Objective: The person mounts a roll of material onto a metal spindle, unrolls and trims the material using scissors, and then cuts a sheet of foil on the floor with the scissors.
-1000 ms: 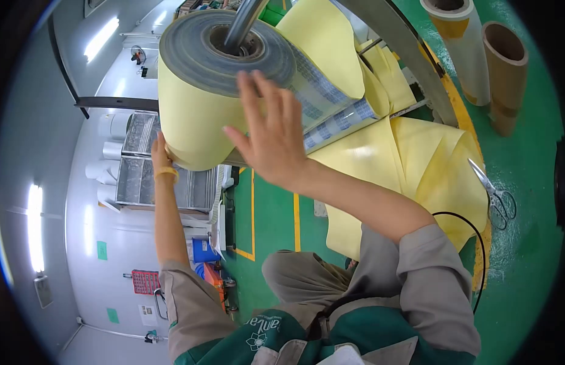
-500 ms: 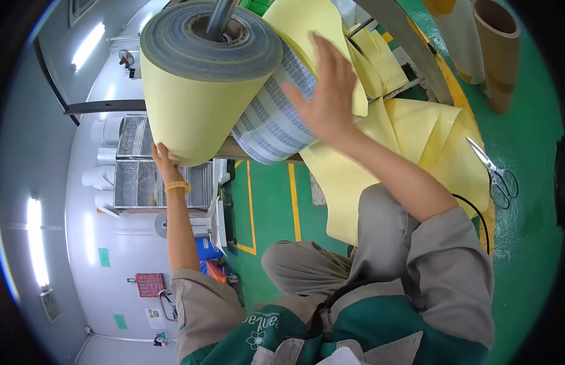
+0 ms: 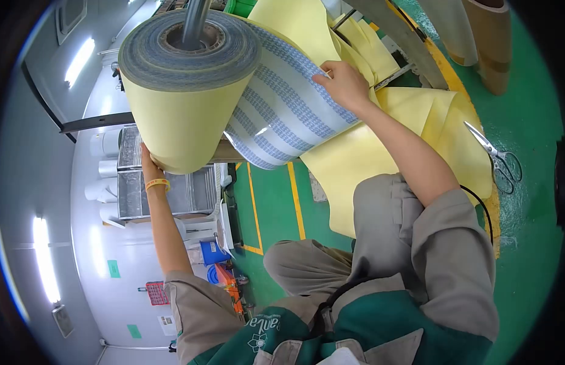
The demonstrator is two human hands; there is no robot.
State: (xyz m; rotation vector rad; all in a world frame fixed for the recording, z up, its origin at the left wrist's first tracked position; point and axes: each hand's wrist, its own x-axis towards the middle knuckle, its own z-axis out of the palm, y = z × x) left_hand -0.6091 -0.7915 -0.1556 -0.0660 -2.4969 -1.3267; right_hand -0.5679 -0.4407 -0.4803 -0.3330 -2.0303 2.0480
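The green floor (image 3: 272, 210) (glossy in places) bears two tubes (image 3: 494, 58) and, at the right, scissors (image 3: 493, 152). A metal shaft (image 3: 196, 24) carries the yellow roll (image 3: 184, 125).

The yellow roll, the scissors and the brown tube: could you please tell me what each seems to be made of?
Yellow roll: probably coated paper or film; the yellow outside looks satin, while the unwound sheet has a glossy, blue-patterned face catching glare.
Scissors: apparently polished metal, given the blades' silvery shine.
Brown tube: likely cardboard, with a dull brown surface.
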